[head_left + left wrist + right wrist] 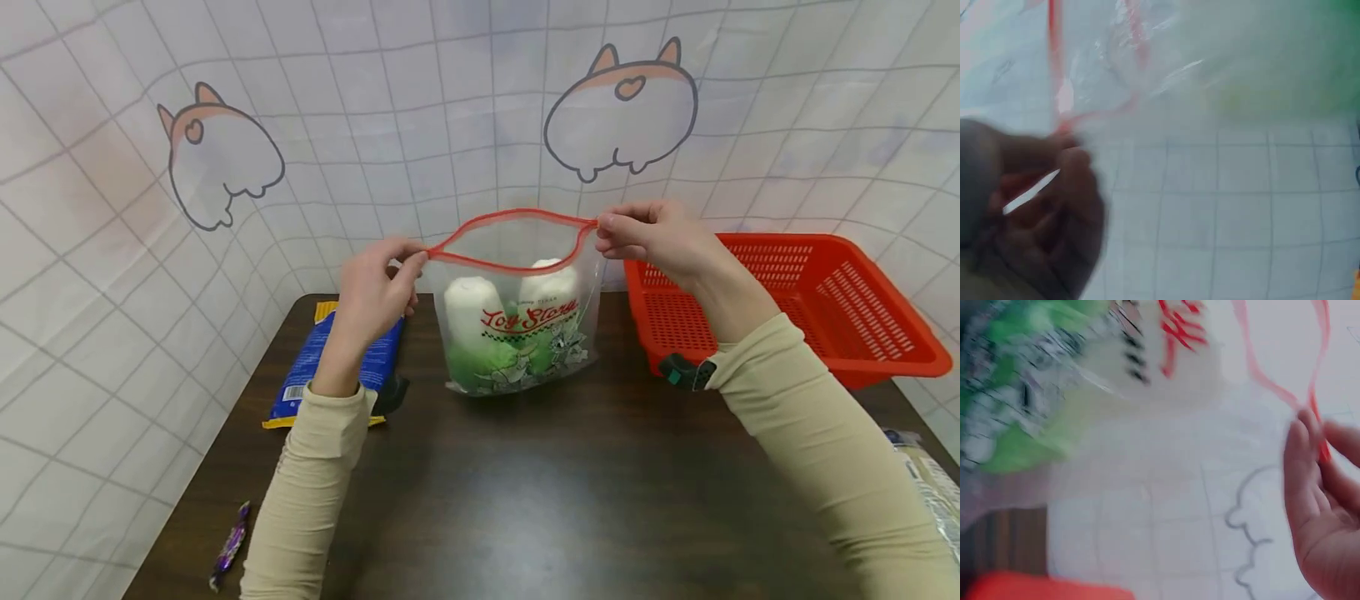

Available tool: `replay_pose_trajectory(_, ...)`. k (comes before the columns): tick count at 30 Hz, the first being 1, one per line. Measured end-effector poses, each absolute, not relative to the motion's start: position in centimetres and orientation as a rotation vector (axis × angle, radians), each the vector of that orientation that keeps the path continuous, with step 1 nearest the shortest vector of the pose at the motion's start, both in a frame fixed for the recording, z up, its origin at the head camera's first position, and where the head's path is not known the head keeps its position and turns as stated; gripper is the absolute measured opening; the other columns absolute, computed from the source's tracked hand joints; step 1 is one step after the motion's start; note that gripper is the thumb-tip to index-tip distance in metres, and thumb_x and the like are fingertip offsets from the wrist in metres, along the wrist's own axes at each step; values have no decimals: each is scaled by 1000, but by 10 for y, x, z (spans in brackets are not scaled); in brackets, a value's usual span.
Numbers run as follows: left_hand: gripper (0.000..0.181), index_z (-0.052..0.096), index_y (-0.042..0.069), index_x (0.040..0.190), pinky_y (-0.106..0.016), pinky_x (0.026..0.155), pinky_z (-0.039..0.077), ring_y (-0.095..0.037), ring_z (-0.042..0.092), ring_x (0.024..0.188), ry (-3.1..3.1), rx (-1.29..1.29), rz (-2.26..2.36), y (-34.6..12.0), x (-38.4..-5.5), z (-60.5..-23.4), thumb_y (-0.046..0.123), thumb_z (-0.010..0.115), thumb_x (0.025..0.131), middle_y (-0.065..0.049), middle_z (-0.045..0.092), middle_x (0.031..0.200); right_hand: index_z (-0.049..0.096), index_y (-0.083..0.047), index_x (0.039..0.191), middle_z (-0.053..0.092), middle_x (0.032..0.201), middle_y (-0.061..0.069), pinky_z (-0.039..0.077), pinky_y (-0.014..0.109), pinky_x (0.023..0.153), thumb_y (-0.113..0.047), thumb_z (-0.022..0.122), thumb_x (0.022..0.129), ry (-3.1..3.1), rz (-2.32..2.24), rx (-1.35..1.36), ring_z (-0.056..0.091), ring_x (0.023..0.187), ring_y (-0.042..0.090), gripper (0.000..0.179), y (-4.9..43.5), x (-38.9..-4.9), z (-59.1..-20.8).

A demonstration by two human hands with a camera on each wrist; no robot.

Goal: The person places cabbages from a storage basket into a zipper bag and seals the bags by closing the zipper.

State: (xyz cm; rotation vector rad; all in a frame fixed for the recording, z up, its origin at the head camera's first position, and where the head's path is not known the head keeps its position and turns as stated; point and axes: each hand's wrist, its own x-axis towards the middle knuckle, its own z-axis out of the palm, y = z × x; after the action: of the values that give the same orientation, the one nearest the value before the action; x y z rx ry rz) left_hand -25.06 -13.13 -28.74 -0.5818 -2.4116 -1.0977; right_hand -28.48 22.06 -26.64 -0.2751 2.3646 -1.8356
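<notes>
A clear zip bag with a red rim and red "Toy Story" lettering hangs upright between my two hands, its mouth spread apart. Inside stand two white-and-green items, seen through the plastic; they look like bottles or vegetables with pale rounded tops. My left hand pinches the left corner of the red rim between thumb and finger. At the opposite corner, my right hand pinches the rim's end the same way. Both wrist views are blurred, but each shows fingertips gripping the red strip.
A red plastic basket stands at the right rear. Behind my left forearm lies a blue packet with yellow edges. A purple-wrapped candy is at the table's left front; a clear-and-pale package lies at the right edge. A gridded cloth hangs behind.
</notes>
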Motion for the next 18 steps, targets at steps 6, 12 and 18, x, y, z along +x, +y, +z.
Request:
replay_pose_trajectory(6, 19, 71, 5, 104, -33, 52, 47, -21, 57, 52, -2491, -658, -965, -132, -262, -284, 16, 56, 100, -8, 67, 87, 62, -1, 122, 70, 97, 6, 52, 27, 88, -38, 62, 95, 2634, -1534, -349, 69, 90, 18, 46, 226, -277, -252)
replay_pose_trajectory(12, 18, 72, 4, 101, -33, 54, 42, -19, 52, 56, -2418, -666, -924, -132, -260, -285, 14, 57, 99, -9, 68, 96, 65, -2, 121, 71, 98, 10, 51, 30, 90, -39, 61, 96, 2737, -1349, -373, 70, 87, 17, 45, 235, -270, -245)
replay_pose_trajectory(18, 19, 70, 5, 103, -29, 47, 42, -18, 52, 50, -2331, -580, -1143, -133, -254, -283, 17, 57, 100, -9, 65, 88, 64, -2, 124, 71, 105, 13, 45, 43, 101, -36, 64, 95, 2645, -1305, -431, 70, 92, 20, 45, 251, -268, -245)
